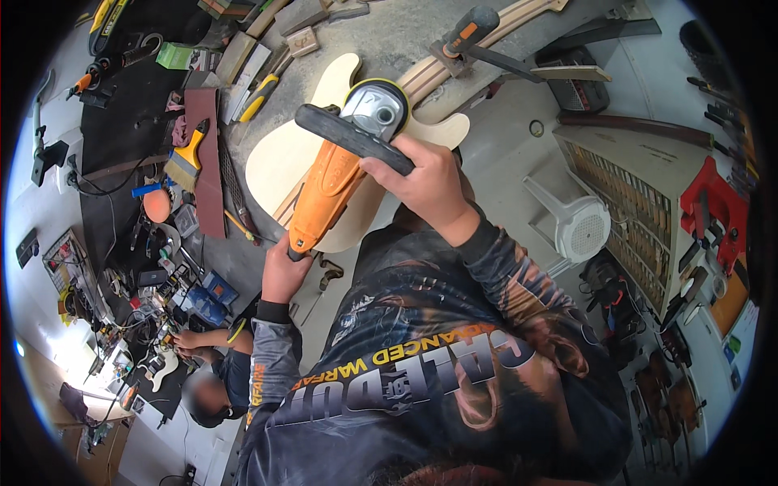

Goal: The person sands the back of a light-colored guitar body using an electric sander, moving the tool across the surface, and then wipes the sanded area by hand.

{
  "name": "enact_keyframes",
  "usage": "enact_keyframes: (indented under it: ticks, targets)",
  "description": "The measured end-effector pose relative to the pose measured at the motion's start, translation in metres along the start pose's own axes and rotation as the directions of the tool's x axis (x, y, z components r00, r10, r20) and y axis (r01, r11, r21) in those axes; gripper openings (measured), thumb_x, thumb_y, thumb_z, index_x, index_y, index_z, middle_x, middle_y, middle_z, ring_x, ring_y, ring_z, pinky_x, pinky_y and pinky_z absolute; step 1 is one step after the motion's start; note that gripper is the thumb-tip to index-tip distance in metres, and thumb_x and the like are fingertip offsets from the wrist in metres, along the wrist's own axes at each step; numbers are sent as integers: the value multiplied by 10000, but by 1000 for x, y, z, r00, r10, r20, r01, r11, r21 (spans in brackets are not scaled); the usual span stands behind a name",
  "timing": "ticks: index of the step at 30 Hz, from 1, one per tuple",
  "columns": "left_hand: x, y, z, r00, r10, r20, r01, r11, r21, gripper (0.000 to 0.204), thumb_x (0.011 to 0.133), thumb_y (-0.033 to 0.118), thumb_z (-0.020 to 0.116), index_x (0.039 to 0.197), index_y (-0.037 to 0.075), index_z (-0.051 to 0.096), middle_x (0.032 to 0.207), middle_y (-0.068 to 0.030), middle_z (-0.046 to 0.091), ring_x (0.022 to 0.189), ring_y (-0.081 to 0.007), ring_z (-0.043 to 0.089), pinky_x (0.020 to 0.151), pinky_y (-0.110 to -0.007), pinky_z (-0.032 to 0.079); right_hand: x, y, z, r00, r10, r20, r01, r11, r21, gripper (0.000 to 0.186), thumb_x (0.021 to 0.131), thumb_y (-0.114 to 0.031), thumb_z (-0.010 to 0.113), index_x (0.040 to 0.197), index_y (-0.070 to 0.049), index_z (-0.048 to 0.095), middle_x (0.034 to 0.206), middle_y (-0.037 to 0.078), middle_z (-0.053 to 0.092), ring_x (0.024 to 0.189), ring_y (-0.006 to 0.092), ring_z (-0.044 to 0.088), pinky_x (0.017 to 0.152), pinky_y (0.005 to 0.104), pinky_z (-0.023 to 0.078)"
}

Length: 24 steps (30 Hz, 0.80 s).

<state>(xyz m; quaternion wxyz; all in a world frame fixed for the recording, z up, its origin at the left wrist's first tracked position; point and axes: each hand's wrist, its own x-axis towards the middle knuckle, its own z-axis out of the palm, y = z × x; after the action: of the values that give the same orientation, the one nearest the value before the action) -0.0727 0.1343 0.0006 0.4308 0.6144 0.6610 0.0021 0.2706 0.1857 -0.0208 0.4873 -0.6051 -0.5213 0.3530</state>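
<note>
Both of my hands are on an orange angle sander [331,190] with a grey metal head and a round, yellow-rimmed pad. My right hand [429,182] is closed round the end of its black side handle [336,130]. At the rear, my left hand [284,273] wraps the sander's body, its fingers partly hidden. Under the tool lies a pale wooden guitar body [271,162] with a striped strip along its middle. I cannot tell whether the pad touches the wood. A striped laminated neck [519,18] runs off to the upper right, with a black-and-orange-handled clamp [474,31] on it.
Left on the bench lie a paintbrush [188,158], brown abrasive sheet [209,182], yellow-handled tool [259,99] and wood offcuts [235,57]. A white stool [582,227] stands right, near a large drawer cabinet [624,202]. Another person [235,364] works at a cluttered bench, lower left.
</note>
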Motion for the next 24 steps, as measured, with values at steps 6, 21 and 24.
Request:
enact_keyframes:
  ticks: [6,21,24]
  targets:
    - [-5,-6,11,999,-51,5,51,998,-24,492,844,40,771,1332,-10,747,1079,-247,828,1072,-417,826,929,-425,622,14,-8,1,996,5,93,3,997,-83,346,968,-334,928,1013,-18,794,849,159,795,743,339,795,687,407,609]
    - [-37,-27,31,976,-214,-35,206,966,-159,446,857,53,769,1291,-40,739,1023,-198,838,963,-300,836,892,-396,615,20,-7,36,985,-118,123,127,989,-70,503,935,-515,912,854,-57,719,750,157,715,686,394,734,621,452,575]
    - [-43,-21,30,977,-212,-29,206,968,-142,453,856,61,775,1296,-40,738,1037,-197,841,986,-294,839,898,-395,615,4,-7,32,986,-88,141,104,988,-112,492,925,-511,923,856,-67,722,760,145,727,702,378,749,630,449,583]
